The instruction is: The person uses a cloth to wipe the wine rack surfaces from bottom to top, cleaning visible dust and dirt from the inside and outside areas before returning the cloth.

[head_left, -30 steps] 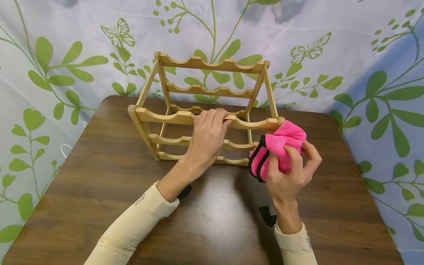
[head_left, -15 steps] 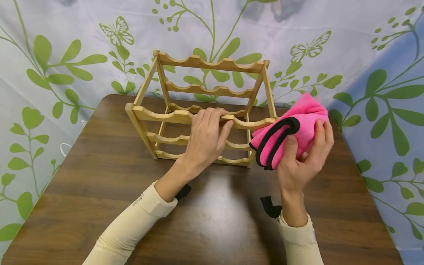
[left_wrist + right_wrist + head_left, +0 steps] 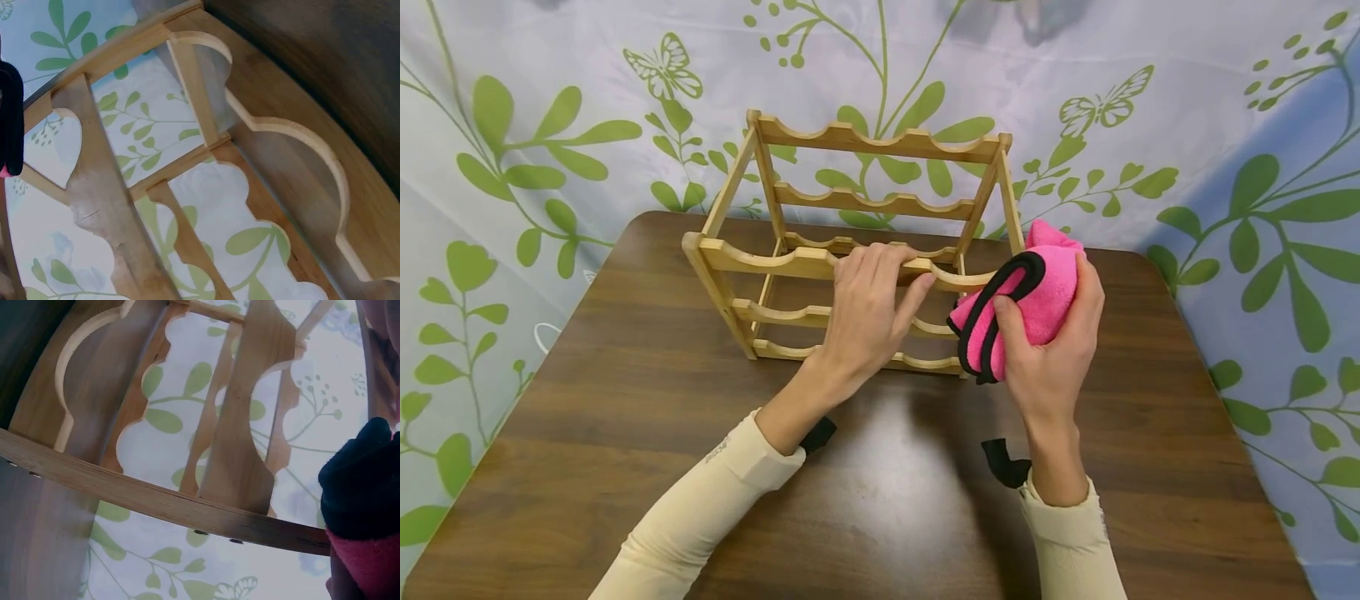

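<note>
A light wooden wine rack [image 3: 767, 260] with scalloped rails stands on the brown table in the head view. My left hand [image 3: 865, 308] grips its top front rail near the middle, fingers laid over the wood and thumb in front. My right hand [image 3: 1052, 354] holds a bunched pink cloth [image 3: 1054, 287] with black edging against the rack's top right front corner, hiding that corner. In the right wrist view the cloth [image 3: 365, 559] shows at the right, by the rack's side post [image 3: 162, 503]. Scalloped rails [image 3: 112, 187] fill the left wrist view.
The brown wooden table [image 3: 587, 450] reaches out on both sides of the rack. Behind it hangs a pale curtain [image 3: 595, 50] with green leaves and butterflies. A black piece [image 3: 1006, 467] shows beside my right wrist.
My right hand moved the cloth up and out to the right, then back left onto the corner, regripping it with the black edging facing up. My left hand stays on the rail.
</note>
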